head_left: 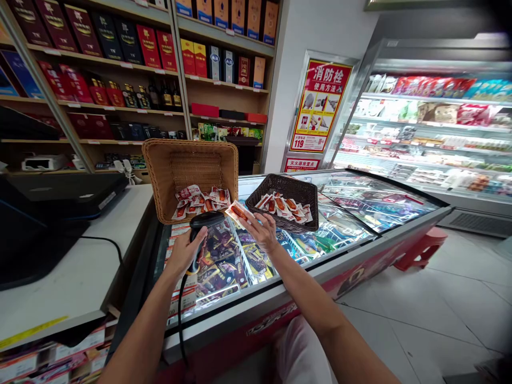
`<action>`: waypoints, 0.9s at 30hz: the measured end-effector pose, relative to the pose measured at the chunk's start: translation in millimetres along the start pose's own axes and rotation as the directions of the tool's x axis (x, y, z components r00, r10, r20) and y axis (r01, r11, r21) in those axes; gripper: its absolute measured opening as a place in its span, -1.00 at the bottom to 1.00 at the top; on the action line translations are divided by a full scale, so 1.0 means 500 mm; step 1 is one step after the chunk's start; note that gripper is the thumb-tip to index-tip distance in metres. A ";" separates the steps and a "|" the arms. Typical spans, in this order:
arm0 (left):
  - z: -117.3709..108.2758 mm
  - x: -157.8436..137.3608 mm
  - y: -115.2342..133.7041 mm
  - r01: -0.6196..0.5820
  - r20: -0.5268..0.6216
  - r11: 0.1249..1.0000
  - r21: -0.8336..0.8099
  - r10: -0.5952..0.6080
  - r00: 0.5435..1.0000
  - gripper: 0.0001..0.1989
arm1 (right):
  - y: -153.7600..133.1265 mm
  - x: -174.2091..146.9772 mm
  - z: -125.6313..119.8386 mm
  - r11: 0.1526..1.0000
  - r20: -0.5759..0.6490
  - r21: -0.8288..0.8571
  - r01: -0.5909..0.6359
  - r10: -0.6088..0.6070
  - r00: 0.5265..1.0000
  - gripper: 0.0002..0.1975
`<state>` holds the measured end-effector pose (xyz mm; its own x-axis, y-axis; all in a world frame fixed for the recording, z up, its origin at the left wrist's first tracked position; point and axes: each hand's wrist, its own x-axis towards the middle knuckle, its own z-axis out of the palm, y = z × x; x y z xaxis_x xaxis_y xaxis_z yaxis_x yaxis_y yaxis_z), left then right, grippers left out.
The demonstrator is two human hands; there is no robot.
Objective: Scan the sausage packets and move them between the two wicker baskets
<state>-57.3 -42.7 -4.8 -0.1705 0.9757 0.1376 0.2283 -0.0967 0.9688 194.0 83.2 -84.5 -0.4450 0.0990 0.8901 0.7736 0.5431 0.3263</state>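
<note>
My left hand (184, 255) is wrapped round the grip of a black barcode scanner (207, 218), whose head points right and whose cable hangs down. In my right hand (261, 230) is a small packaged sausage (239, 212), pinched by the fingers just right of the scanner head. A tan wicker basket (154, 176) stands tipped toward me behind the scanner, with several packaged sausages (196, 200) lying in its lower part. To the right, a dark brown woven basket (276, 184) holds several more such packets (286, 207). Both baskets rest on the glass-topped freezer.
The chest freezer (320, 266) runs off to the right, filled with packaged frozen goods under glass. A white counter (104, 234) with a dark terminal (24, 229) is at left. Shelves of boxes (116, 42) stand behind. A red stool (422, 249) is on the floor at right.
</note>
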 end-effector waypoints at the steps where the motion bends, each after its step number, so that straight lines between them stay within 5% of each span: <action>1: 0.000 -0.001 0.002 0.003 0.001 1.000 -0.001 -0.003 1.000 -0.42 | 0.000 -0.001 0.002 1.000 0.001 0.004 0.006 -0.006 1.000 -0.53; 21: 0.002 0.000 0.004 0.001 -0.021 0.997 -0.076 -0.002 1.000 -0.41 | 0.000 0.005 -0.009 0.998 0.067 0.003 -0.057 0.057 0.996 -0.57; 24: 0.004 0.001 0.006 0.025 -0.038 0.994 -0.102 -0.029 0.999 -0.42 | 0.028 0.007 -0.010 0.976 -0.003 -0.048 -0.214 0.214 0.977 -0.62; 27: 0.000 0.009 -0.002 0.042 -0.077 0.990 -0.134 -0.052 0.996 -0.41 | 0.083 -0.001 -0.019 0.820 -0.206 -0.201 -0.536 0.499 0.842 -0.63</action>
<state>-58.2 -38.2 -5.3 -0.2556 0.9614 0.1021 0.0908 -0.0813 0.9925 230.7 97.6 -68.6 0.1047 0.1825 0.9776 0.9635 0.2250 -0.1452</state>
